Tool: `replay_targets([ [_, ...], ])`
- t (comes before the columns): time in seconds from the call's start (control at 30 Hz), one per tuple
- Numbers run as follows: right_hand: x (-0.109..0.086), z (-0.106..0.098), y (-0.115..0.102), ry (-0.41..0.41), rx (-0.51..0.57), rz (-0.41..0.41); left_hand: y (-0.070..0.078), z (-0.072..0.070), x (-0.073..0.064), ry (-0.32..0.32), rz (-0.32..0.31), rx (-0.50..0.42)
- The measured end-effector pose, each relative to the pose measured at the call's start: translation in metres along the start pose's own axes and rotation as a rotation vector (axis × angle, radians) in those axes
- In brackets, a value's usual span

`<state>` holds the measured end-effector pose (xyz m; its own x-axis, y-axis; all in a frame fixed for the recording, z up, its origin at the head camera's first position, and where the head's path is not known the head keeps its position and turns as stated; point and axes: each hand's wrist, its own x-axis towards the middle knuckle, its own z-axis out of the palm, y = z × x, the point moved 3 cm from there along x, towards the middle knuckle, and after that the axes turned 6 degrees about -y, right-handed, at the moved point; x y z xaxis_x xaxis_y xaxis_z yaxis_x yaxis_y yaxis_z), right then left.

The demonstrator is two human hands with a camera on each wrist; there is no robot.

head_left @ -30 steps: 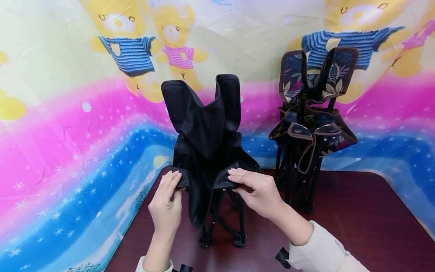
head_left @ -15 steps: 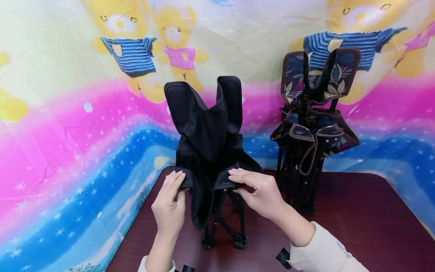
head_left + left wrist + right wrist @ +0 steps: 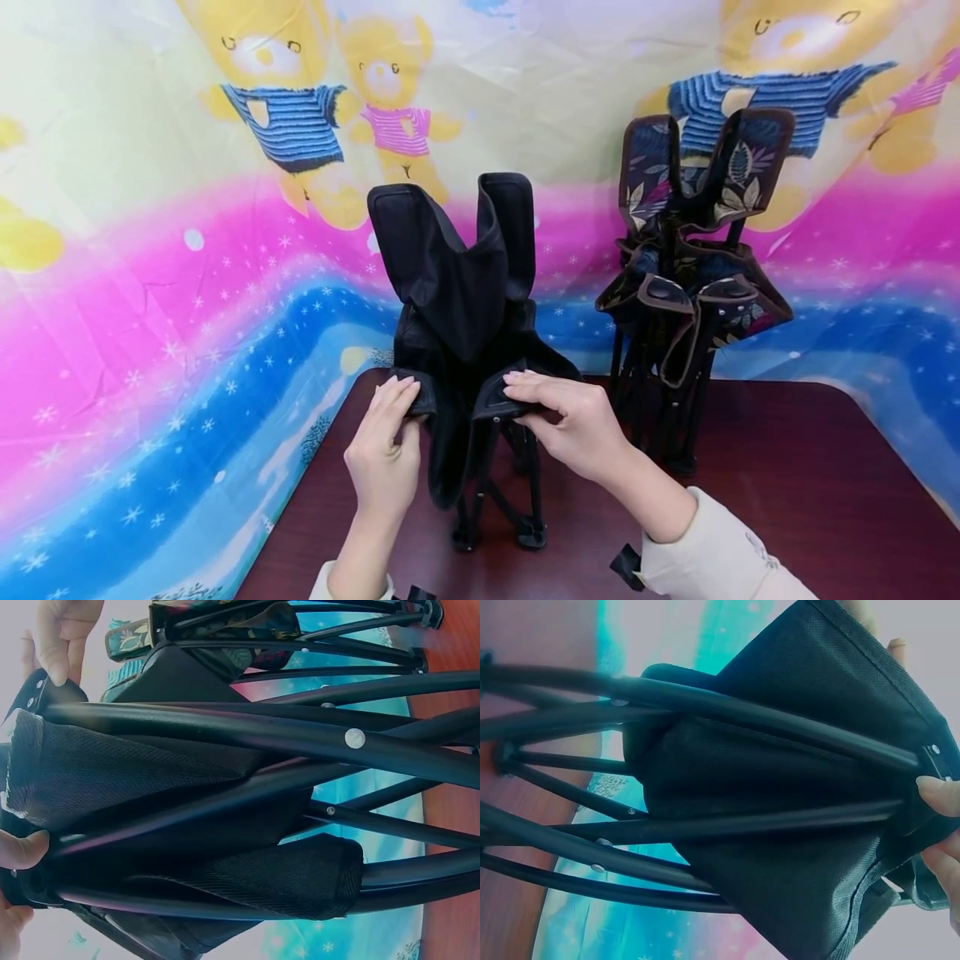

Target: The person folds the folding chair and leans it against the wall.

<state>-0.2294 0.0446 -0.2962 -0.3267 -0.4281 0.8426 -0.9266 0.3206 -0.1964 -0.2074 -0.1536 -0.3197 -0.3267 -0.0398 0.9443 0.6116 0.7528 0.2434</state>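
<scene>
A black folding camp chair (image 3: 465,283), partly folded, stands upright in front of me, its fabric sagging between the corners. My left hand (image 3: 386,446) grips the seat's front left corner, fingers on top and thumb beneath. The front right corner is gripped the same way by my right hand (image 3: 573,417). In the left wrist view, the left thumb (image 3: 22,851) presses under the corner beside the crossed metal tubes (image 3: 300,742). The right wrist view has the right thumb (image 3: 937,795) against the corner next to a riveted tube end. Some rear legs are hidden behind the fabric.
A second folding chair (image 3: 690,250), leaf-patterned with brown trim, stands partly folded at the back right. Both chairs are on a dark red-brown table (image 3: 810,500). Behind it hangs a bear-printed cloth (image 3: 525,75).
My left hand has moved right with the chair's front left corner, bringing the two front corners a little closer together. The right hand stays nearly in place, and the chair's backrest has shifted slightly right.
</scene>
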Motion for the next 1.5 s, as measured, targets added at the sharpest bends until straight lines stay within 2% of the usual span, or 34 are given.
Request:
replay_targets([
  [0.17,0.0,0.0,0.004,-0.018,0.025,0.037,0.001,0.003,0.002,0.004,0.014,-0.028],
  [0.57,0.003,0.001,0.004,-0.03,0.068,0.05,0.005,0.007,0.003,-0.012,0.021,-0.042],
  [1.07,0.009,0.002,0.004,-0.048,0.047,0.05,0.009,0.012,0.008,-0.014,0.061,-0.062],
  [1.5,0.01,0.003,0.007,-0.065,0.089,0.049,0.009,0.016,0.008,-0.065,0.059,-0.102],
])
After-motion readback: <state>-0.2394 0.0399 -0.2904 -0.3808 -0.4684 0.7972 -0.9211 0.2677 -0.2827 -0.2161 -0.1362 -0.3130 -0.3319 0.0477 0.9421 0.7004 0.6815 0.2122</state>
